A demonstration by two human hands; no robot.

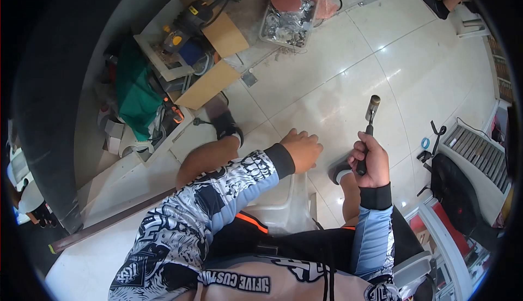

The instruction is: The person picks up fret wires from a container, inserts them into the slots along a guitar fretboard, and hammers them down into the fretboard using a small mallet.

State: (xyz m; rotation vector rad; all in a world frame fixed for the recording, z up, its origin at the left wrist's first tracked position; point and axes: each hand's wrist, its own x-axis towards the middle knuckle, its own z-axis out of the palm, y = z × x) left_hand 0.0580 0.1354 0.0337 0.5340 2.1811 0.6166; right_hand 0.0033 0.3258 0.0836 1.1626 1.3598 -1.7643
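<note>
My right hand (375, 162) is wrapped round the black handle of a small hammer (372, 110). Its cylindrical metal head, with a brass-coloured end, points up and away from me. To the left, my left hand (301, 149) hovers over the floor with its back towards me and its fingers curled. Whatever it may hold is hidden beneath it. The two hands are apart, above and between my legs. Below my left forearm shows part of a white plastic stool (278, 214).
At upper left, an open cardboard box (210, 86) holds power tools, beside a green cloth (136, 91). A clear tub (298, 31) of small metal parts stands on the tiled floor (338, 88). A black bag (455, 192) lies at right. Another person's foot (433, 2) shows at top right.
</note>
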